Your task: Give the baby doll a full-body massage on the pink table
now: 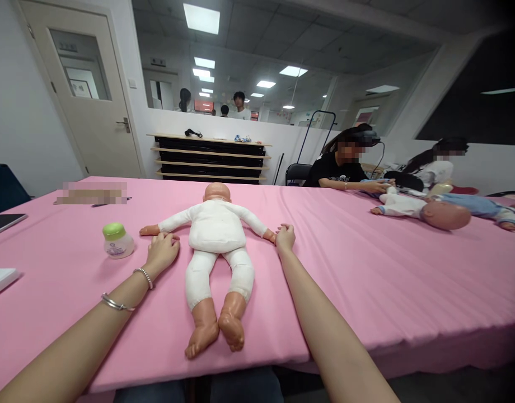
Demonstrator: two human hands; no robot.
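Note:
A baby doll (218, 226) with a white cloth body and bare plastic head, hands and feet lies on its back, arms spread and feet toward me. My left hand (162, 252) rests on the table just below the doll's arm on the left, its fingers loosely bent and nothing visible in them. On the other side, my right hand (286, 238) lies against the doll's hand (270, 236); its fingers are loosely curled and apart, not visibly wrapped around it. Left of my left hand stands a small clear jar (118, 245) with a green lid.
A pink cloth covers the table (358, 280). At the left edge are a phone (6, 224) and a white object (1, 281). Across the table, a person (345, 162) in black handles another doll (442, 214). A low shelf (211, 158) stands behind.

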